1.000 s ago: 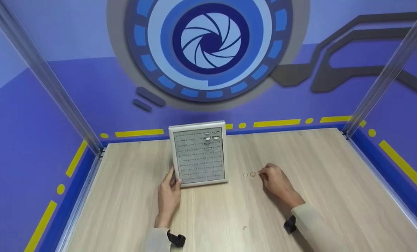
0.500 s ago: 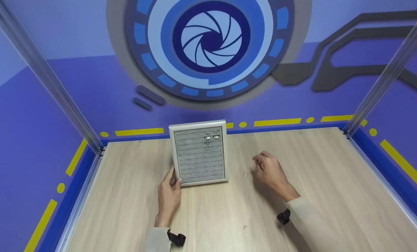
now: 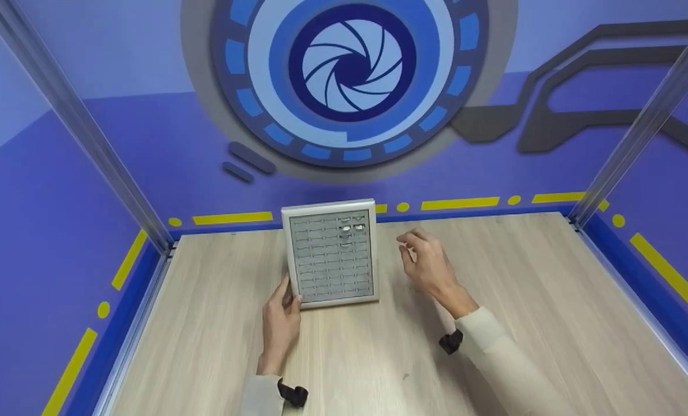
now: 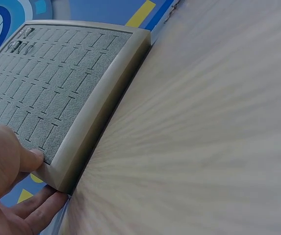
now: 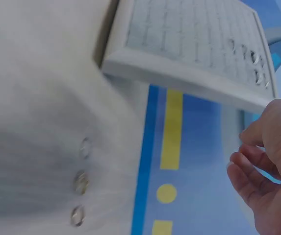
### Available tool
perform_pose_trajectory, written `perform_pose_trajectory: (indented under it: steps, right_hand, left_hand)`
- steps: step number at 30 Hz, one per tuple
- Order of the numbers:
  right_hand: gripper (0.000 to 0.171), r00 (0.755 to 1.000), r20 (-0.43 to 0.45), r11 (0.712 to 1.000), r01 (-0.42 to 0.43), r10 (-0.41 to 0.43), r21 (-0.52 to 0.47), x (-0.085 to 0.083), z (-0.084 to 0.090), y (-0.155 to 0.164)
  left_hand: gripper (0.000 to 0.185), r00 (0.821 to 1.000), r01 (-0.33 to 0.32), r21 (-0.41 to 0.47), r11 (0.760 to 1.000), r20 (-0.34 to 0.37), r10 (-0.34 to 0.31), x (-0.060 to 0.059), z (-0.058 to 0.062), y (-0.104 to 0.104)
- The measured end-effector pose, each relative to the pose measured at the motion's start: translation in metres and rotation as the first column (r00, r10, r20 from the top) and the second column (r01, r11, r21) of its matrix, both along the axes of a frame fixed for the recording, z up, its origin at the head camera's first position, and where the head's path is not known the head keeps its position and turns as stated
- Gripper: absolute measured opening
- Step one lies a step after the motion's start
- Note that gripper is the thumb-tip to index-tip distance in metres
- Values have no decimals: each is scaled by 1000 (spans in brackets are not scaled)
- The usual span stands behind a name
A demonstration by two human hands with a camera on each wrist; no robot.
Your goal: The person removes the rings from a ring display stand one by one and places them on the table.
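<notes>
A white-framed ring display board (image 3: 338, 304) with a grey slotted pad leans upright near the back of the table. My left hand (image 3: 280, 326) grips its lower left corner, with the thumb (image 4: 32, 159) on the front and fingers beneath. Several silver rings (image 3: 345, 229) sit in slots at the pad's upper right. My right hand (image 3: 430, 268) is in the air just right of the board, fingers bent, thumb and index close together; I cannot tell whether a ring is between them. In the right wrist view a gold-toned ring (image 5: 81, 182) lies on the table between two silver rings (image 5: 73, 216).
The wooden table (image 3: 228, 277) ends at a blue printed back wall (image 3: 130, 150) close behind the board. Metal posts (image 3: 615, 138) stand at the back corners. Each wrist wears a black camera strap (image 3: 450, 342).
My right hand has risen from the row of rings and moved up and left toward the board. My left hand and the board have stayed in place.
</notes>
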State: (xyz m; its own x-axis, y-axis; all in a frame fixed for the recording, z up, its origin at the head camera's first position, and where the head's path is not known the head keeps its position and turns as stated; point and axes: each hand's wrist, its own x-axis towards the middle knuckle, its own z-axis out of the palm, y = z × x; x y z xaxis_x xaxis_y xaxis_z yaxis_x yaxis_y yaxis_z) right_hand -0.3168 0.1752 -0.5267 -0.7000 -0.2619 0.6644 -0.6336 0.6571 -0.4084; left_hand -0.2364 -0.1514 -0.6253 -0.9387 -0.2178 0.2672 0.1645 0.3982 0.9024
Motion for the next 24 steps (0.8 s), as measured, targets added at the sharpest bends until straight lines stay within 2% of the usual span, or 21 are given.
perform_pose_trajectory:
  steps: [8, 24]
  right_hand:
    - [15, 999, -11, 999, -31, 31, -43, -7, 16, -23]
    - [15, 993, -84, 996, -81, 77, -46, -15, 28, -60]
  left_hand:
    - [66, 1000, 12, 12, 1000, -29, -12, -1, -1, 0]
    - [65, 1000, 5, -4, 1000, -25, -5, -2, -1, 0]
